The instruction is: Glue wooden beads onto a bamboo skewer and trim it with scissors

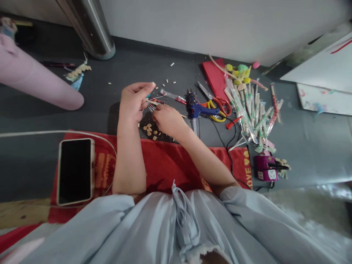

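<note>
While my left hand [134, 101] pinches thin sticks [151, 105] above the dark floor, my right hand [167, 121] closes loosely beside them; what it holds I cannot tell. Gold "OVE" shows on the red cloth [246, 167].

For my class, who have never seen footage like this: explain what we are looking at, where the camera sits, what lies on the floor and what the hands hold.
No machine is here: a person works with two bare hands, filmed by one camera worn on the head, looking down. The left hand pinches thin sticks between its fingers; the right hand touches the same bundle. Whether it grips them cannot be told. Below the hands lie small wooden bits on the dark floor. To the right are a blue glue gun, scissors and wrapped chopsticks. A phone rests on a red cloth.
</note>
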Available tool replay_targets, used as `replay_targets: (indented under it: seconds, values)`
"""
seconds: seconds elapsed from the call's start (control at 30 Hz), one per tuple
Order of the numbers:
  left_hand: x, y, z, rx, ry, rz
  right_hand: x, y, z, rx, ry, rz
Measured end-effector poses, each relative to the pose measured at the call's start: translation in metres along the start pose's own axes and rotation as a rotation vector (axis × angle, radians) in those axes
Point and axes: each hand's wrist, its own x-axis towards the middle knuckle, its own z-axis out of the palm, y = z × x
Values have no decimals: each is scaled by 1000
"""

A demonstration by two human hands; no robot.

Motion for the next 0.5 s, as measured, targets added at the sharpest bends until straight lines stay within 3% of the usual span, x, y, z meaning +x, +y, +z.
replay_targets:
  seconds: [0.17, 0.37, 0.5]
  values:
    - [-3, 3, 2, 13, 15, -9, -3, 11, 3, 158, 82, -13]
    - [-6, 5, 4, -33, -36, -37, -16, 35, 4, 881, 494, 24]
    - [-9, 6, 5, -69, -152, -50, -19, 40, 2, 1227, 628, -16]
